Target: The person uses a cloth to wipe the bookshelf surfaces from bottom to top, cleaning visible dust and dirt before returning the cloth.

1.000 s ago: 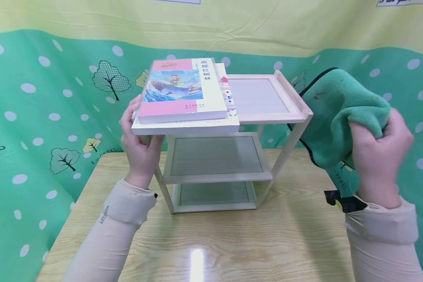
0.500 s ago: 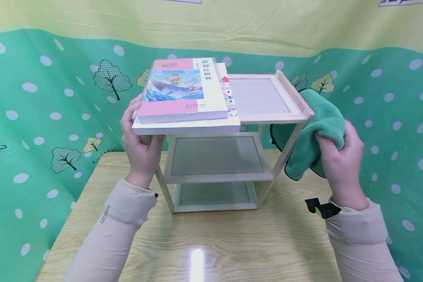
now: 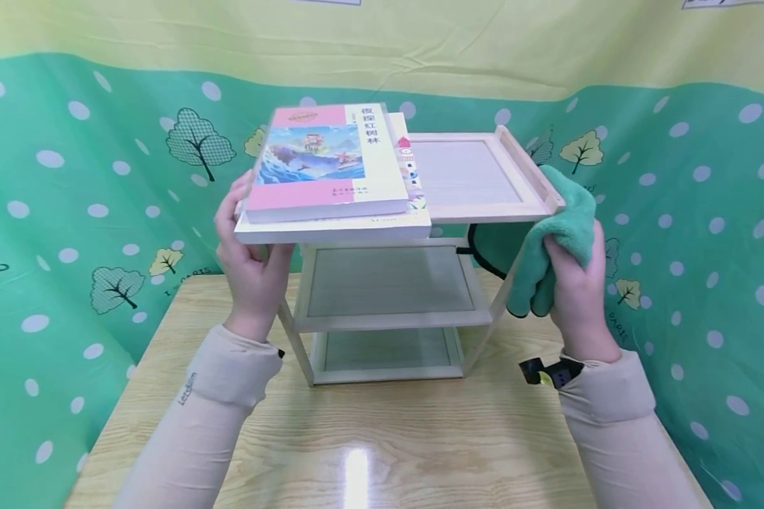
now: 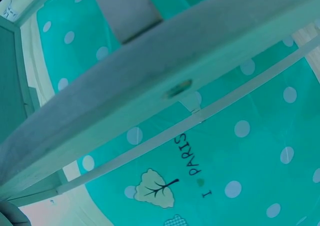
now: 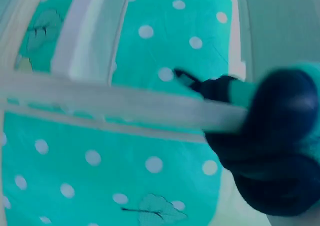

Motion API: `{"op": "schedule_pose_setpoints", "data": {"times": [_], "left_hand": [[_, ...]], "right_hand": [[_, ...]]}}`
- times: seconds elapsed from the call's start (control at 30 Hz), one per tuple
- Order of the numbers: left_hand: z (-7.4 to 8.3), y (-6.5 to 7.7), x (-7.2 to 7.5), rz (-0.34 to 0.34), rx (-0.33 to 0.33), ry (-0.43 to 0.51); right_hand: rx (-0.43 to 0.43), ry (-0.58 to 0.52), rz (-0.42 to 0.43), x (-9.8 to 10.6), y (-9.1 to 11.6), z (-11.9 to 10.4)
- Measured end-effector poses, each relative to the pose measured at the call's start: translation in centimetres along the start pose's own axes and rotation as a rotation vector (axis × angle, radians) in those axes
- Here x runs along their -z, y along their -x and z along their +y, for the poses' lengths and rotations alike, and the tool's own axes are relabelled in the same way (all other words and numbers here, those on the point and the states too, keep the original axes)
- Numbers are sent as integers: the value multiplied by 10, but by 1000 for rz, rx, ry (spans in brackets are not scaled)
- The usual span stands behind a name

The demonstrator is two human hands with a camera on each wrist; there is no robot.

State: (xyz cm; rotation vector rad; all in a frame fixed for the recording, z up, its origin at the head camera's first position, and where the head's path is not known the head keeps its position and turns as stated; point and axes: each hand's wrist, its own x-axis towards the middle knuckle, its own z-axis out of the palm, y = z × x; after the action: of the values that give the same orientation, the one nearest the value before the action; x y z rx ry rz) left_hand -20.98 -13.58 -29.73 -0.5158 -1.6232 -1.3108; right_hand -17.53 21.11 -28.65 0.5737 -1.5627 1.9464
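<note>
Dotted curtain (image 3: 127,205) hangs behind our rack (image 3: 484,213).
Our left grip (image 3: 251,268) (partly hidden) clasps its left end, beside two stacked books (image 3: 327,166) on top; our right grip (image 3: 578,293) pinches a green cloth (image 3: 566,223) around its right front leg (image 3: 482,342).

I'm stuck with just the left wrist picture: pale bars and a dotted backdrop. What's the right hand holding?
Observer: A green cloth; the right hand grips it by the top right corner of the pale rack.
Visitor: Oh! Is anything on top of the rack?
Observer: Two stacked books, the upper one pink and cream, over the left part of the top shelf.
Visitor: And how many shelves are there?
Observer: Three, one above another.
</note>
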Motion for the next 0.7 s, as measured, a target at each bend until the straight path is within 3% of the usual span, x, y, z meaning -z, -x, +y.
{"op": "schedule_pose_setpoints", "data": {"times": [0.17,0.43,0.7], "left_hand": [[0,0,0,-1,1,3],[0,0,1,4,2,7],[-1,0,-1,12,-1,17]], "right_hand": [[-45,4,119,-5,5,17],[208,136,186,-12,1,41],[161,187,302,-16,12,45]]}}
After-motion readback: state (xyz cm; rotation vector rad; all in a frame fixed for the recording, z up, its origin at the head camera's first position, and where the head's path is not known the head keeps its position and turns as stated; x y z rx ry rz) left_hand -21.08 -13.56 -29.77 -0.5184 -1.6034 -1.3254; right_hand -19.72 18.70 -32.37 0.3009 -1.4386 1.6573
